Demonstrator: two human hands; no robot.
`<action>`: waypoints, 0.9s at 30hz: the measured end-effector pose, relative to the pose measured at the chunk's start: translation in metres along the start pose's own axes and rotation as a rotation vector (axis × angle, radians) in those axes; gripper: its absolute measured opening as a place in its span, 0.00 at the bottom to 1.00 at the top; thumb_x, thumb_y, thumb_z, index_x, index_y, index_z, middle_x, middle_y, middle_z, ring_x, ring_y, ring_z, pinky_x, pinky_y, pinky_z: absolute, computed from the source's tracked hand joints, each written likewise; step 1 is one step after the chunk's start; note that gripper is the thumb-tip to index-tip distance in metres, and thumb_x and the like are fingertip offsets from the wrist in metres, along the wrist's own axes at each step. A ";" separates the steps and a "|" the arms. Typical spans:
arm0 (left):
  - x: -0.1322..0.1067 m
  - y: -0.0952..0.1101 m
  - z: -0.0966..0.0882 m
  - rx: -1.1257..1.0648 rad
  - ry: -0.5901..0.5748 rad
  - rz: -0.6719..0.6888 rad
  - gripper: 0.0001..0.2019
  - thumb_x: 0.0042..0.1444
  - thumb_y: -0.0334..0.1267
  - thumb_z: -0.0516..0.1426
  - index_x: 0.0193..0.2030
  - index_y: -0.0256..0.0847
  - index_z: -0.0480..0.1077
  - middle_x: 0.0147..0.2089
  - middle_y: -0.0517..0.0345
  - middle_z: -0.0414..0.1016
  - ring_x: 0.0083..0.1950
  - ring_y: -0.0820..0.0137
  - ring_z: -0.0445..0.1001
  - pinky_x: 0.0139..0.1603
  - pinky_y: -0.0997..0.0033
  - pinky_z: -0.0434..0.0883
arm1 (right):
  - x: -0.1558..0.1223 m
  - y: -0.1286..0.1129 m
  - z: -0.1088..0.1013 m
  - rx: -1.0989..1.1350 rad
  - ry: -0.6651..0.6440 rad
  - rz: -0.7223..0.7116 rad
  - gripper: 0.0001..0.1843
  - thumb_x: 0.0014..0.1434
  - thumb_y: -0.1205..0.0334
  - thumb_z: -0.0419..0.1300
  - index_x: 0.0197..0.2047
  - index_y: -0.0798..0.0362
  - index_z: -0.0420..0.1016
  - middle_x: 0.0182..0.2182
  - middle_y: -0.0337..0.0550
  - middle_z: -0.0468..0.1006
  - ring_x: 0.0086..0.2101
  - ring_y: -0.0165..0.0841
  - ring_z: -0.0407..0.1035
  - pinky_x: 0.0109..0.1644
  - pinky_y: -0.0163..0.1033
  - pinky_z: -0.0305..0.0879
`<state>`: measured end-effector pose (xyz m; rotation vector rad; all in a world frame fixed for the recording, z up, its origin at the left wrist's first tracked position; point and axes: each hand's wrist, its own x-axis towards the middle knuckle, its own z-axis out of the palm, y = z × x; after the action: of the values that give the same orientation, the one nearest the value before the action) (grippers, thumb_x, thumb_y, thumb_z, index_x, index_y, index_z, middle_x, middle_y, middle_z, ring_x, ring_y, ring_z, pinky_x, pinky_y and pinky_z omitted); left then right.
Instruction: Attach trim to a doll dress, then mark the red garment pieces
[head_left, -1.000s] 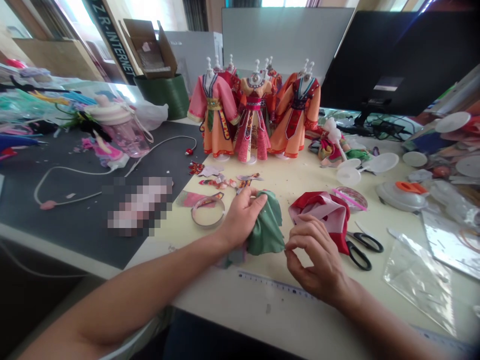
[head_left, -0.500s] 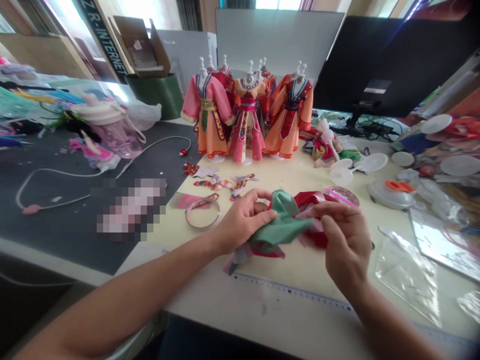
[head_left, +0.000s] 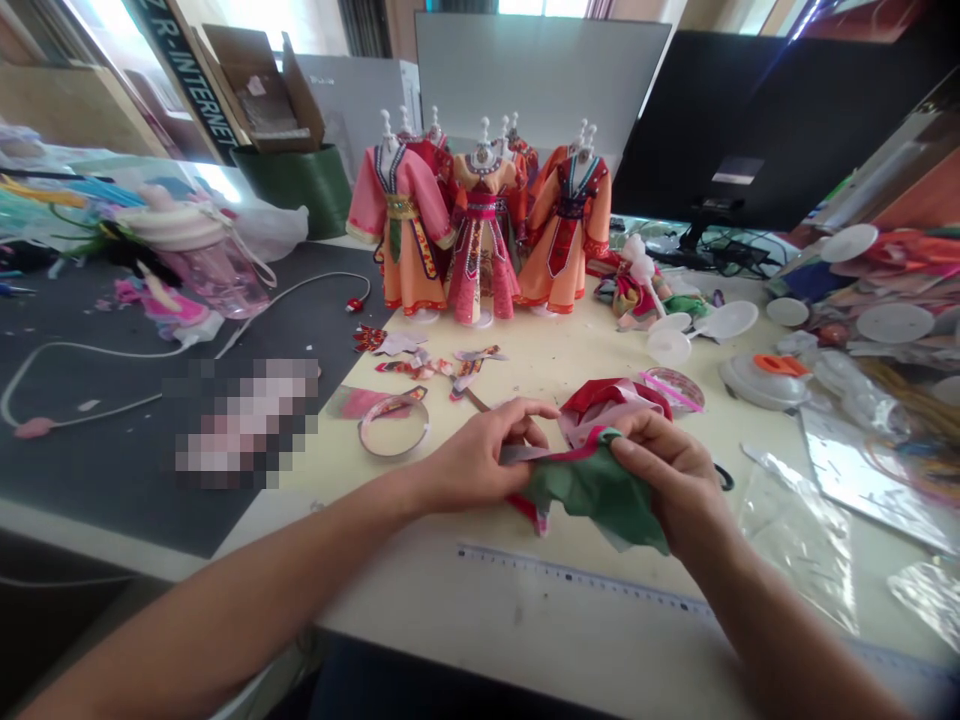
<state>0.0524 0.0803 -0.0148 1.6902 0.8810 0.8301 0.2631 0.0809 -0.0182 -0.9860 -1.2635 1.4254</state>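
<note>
Cloth (head_left: 600,490) — green | pinched between fingers (head_left: 525,440) of both hands

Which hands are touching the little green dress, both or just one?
Touching, both. The head view shows the right hand pinching the green dress at its top, and the left hand gripping its pink-edged band.

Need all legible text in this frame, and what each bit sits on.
"R-INTERNET": white letters on the dark slanted board, top left; anything before the "R" is out of frame.
Ruler: markings too small to read.
Grey label on the monitor: blurred, unreadable.
Pixelated patch: unreadable.
Green cloth held by the left hand and right hand: no text.
</note>
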 end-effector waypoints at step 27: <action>0.005 0.002 -0.024 -0.885 0.186 -0.264 0.08 0.51 0.36 0.55 0.32 0.34 0.73 0.31 0.53 0.75 0.33 0.68 0.71 0.36 0.69 0.68 | -0.007 0.005 0.007 -0.748 -0.122 -0.539 0.25 0.52 0.53 0.65 0.51 0.50 0.66 0.43 0.47 0.73 0.42 0.39 0.69 0.45 0.46 0.67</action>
<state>0.0343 0.0950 -0.0061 0.7210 0.6817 1.0029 0.2574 0.0729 -0.0221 -0.9211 -2.0358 0.5931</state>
